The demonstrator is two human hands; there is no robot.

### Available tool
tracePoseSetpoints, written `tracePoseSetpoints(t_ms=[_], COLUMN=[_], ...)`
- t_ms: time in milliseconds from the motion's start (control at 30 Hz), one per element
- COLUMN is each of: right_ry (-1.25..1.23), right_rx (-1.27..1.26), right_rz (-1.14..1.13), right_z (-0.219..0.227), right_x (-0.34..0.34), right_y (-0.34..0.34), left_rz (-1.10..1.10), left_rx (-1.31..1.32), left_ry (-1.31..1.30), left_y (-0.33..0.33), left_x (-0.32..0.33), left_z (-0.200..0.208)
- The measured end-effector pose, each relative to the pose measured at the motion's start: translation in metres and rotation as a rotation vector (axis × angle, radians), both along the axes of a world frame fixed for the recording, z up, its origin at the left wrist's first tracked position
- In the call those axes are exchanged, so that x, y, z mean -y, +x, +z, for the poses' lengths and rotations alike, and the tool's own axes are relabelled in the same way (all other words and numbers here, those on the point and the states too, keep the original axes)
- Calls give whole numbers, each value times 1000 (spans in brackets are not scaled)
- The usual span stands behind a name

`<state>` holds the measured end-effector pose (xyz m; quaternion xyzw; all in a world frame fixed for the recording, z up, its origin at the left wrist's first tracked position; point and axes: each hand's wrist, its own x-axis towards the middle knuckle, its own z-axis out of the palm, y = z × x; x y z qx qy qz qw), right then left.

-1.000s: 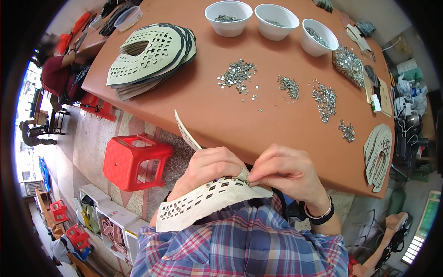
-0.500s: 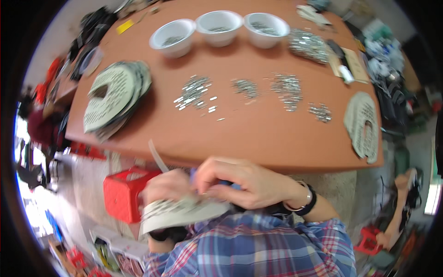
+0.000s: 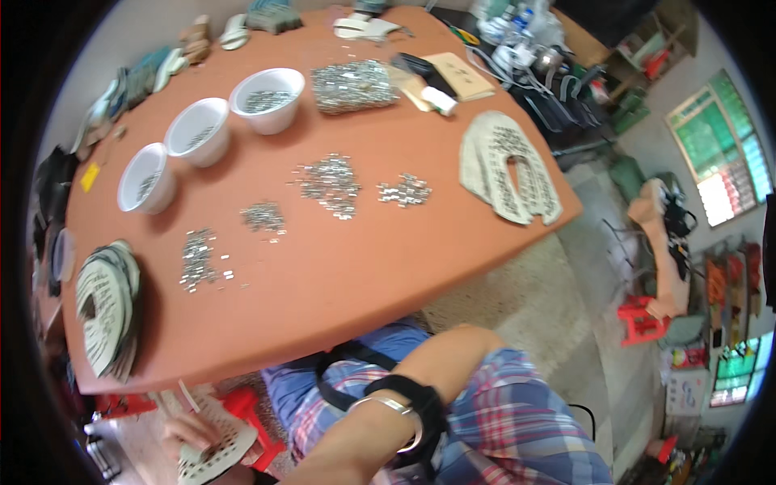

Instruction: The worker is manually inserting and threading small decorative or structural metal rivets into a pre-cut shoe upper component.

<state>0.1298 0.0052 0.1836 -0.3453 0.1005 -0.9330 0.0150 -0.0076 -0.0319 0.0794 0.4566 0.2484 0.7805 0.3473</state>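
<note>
Off a brown tabletop [image 3: 364, 267], lower left: one slotted cream piece [image 3: 230, 432] jutting rightward from a clasping left hand [image 3: 191, 432], long axis unclear; right hand [image 3: 335, 454] farther, cropped, grip impossible to tell. Above, left to right: one slotted stack [image 3: 119, 303], three white bowls [image 3: 279, 123], four silver piles [image 3: 330, 186], one bag [image 3: 353, 87], one flatter stack [image 3: 485, 166].

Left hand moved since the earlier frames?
Yes. Judged against the table, the left hand has shifted leftward, toward the table's front-left corner.

Green-paned window [image 3: 722, 149] in pale wall [image 3: 685, 90]; mottled floor [image 3: 517, 283]; red stool [image 3: 629, 314].
</note>
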Motion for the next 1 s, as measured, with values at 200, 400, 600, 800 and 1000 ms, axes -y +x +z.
tracePoseSetpoints(t_ms=[200,400,600,800,1000], right_ry=[1216,1608,1535,1707,1767], right_rx=[668,1322,1362,1139,1229], right_rz=[-1250,-1413,-1522,-1627,-1724], right_z=[-51,-152,-164,-147,-154], right_x=[-78,-122,-131,-108,-111], right_y=[60,84,92,72,71], left_rz=[183,11,-8,-17,-30], left_rx=[-483,-421,-391,-171,-377], left_ry=[-259,-216,-356,-238,-307], left_y=[-20,-17,-10,-2,-12], left_x=[18,4,-7,8,0], left_z=[-6,-17,-18,-26,-41])
